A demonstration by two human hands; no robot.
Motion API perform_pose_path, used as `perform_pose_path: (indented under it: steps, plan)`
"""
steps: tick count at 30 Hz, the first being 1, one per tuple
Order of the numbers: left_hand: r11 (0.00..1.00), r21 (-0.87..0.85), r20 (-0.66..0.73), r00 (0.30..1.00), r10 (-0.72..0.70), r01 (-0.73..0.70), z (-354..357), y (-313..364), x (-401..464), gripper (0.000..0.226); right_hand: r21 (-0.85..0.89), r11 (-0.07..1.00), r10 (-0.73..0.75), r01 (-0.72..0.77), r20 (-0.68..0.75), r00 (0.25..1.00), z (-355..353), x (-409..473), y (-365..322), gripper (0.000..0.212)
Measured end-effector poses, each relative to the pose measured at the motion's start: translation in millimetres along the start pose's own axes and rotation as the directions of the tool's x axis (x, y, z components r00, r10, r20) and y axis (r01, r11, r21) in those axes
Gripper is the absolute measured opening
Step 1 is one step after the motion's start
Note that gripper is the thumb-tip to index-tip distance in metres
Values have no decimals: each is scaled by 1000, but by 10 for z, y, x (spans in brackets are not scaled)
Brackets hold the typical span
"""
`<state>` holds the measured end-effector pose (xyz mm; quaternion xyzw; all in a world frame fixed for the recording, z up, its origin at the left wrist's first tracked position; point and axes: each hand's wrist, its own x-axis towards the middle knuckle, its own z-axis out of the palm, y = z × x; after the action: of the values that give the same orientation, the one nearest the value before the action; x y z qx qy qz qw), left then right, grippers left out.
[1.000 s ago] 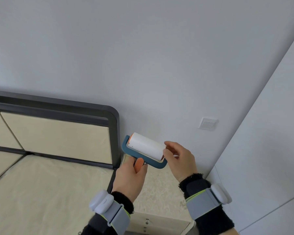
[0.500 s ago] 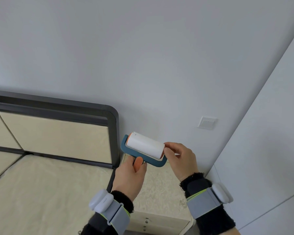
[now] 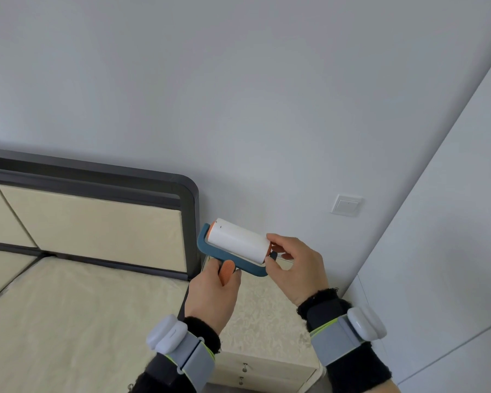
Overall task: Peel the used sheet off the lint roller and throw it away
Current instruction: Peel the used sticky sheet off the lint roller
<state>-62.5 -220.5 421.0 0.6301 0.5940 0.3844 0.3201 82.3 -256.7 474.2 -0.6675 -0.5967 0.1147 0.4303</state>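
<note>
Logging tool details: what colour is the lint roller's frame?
Dark teal-blue frame, with an orange handle, clearest in the head view.

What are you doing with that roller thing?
A person is holding a lint roller up by the bed. The left hand grips its orange handle, and the right hand pinches at the right end of the white roll, feeling for the sheet's edge. No sheet has lifted off yet, and no bin is in sight.
</note>
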Motion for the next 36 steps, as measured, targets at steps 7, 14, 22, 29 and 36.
perform_pose_path:
  steps: [7,14,22,29,36]
  plan:
    - [999,49,-1,1000,8,-8,-3,-25,-18,19,-94,995,-34,35,9,999,18,-16,3,41]
    - [993,113,29,999,15,-18,17,-54,-20,20,-228,972,-48,56,39,998,38,5,43,31]
    - [984,174,50,999,17,-26,3,-36,-38,19,-324,945,-2,51,149,989,34,33,37,32]
    - [984,179,67,998,8,-20,1,-20,-48,21,-355,933,1,61,171,985,31,42,39,30]
    - [982,188,96,995,1,-19,6,-22,-91,23,-298,953,-18,54,122,992,-50,38,99,24]
